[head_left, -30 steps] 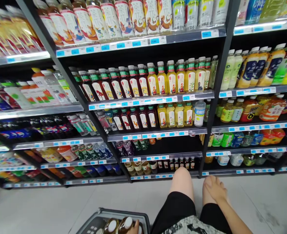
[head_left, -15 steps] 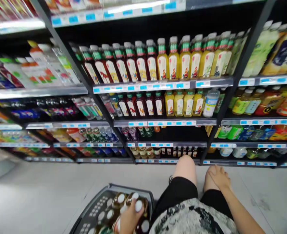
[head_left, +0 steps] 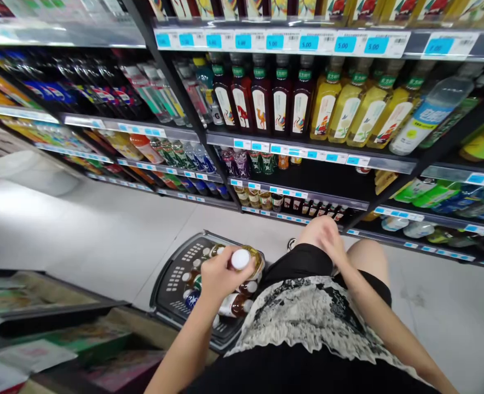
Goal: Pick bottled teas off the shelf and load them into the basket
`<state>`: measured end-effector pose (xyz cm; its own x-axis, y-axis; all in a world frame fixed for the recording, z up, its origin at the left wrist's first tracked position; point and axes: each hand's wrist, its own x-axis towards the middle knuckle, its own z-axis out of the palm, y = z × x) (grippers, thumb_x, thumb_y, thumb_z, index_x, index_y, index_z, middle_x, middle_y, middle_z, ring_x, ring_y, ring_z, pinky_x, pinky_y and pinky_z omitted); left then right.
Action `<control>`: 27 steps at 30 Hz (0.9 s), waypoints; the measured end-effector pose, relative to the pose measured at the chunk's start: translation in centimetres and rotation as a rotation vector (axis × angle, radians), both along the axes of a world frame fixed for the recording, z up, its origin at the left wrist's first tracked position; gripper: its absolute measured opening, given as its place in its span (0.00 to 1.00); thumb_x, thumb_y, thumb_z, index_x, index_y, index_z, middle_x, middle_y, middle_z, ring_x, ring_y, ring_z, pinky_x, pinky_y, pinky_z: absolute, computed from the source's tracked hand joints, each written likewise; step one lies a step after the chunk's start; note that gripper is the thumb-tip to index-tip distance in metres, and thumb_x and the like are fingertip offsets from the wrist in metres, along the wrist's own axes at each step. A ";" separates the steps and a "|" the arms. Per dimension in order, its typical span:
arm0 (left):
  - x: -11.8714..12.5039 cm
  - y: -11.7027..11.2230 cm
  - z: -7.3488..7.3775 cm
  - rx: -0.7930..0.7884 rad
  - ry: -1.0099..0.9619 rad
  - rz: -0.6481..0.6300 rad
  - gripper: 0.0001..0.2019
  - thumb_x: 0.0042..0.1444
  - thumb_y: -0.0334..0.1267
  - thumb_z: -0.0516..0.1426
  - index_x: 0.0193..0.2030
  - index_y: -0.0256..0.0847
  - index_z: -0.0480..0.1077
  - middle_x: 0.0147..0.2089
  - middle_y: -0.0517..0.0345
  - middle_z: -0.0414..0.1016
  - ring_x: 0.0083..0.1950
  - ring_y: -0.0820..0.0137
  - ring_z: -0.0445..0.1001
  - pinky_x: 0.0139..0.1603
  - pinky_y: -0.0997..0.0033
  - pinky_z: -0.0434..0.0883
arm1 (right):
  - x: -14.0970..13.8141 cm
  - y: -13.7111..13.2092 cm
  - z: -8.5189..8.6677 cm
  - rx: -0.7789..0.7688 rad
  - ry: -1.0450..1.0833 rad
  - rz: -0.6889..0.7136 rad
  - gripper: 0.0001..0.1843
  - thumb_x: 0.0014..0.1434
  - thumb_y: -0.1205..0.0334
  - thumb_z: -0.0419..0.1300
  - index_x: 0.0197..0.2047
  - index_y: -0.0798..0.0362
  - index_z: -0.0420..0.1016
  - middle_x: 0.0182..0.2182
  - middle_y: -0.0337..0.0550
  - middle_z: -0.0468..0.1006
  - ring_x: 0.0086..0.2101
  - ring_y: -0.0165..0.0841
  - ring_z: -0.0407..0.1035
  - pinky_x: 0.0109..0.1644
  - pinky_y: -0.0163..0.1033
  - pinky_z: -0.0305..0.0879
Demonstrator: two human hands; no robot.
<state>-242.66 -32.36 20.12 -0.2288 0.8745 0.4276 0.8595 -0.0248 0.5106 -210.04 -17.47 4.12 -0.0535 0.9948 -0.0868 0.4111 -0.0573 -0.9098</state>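
My left hand [head_left: 221,276] is closed around a white-capped amber drink bottle [head_left: 247,261], held just above a dark plastic shopping basket [head_left: 172,279] on the floor. Several more bottles lie in that basket, white caps showing. My right hand [head_left: 329,236] rests on my knee, blurred, with the fingers bent over it. I am crouched in black shorts before a drinks shelf. Dark red bottles [head_left: 261,101] and yellow bottles [head_left: 349,106] stand in rows on the shelf straight ahead.
Black shelving [head_left: 307,156] with blue price tags runs across the view, packed with drinks down to floor level. A low display with flat packages [head_left: 40,328] sits at my near left. Pale tiled floor [head_left: 102,230] lies between.
The view has tipped down and left. My left hand has risen from the basket with a bottle in its grip. My right hand has slid across onto the other knee.
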 end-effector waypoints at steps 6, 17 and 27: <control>0.8 2.8 1.1 0.150 -0.355 -0.113 0.16 0.46 0.50 0.65 0.29 0.38 0.72 0.26 0.60 0.76 0.25 0.75 0.71 0.26 0.77 0.68 | -9.3 -2.7 0.3 -0.957 0.888 0.665 0.47 0.61 0.22 0.40 0.62 0.54 0.65 0.59 0.61 0.72 0.57 0.53 0.69 0.58 0.68 0.65; 2.9 11.0 -2.3 -0.216 -0.685 -0.032 0.21 0.50 0.54 0.61 0.38 0.36 0.74 0.28 0.60 0.72 0.29 0.73 0.66 0.30 0.75 0.63 | -6.3 -3.0 -5.5 -1.076 0.993 0.757 0.47 0.60 0.23 0.48 0.57 0.61 0.69 0.47 0.65 0.79 0.45 0.50 0.76 0.47 0.53 0.73; 6.6 12.4 -0.8 -0.315 -0.525 -0.003 0.19 0.53 0.56 0.59 0.36 0.40 0.73 0.28 0.62 0.71 0.31 0.70 0.67 0.33 0.71 0.60 | -4.4 -3.2 -7.1 -0.960 1.106 0.899 0.55 0.46 0.15 0.53 0.52 0.61 0.71 0.41 0.60 0.80 0.38 0.48 0.77 0.35 0.45 0.73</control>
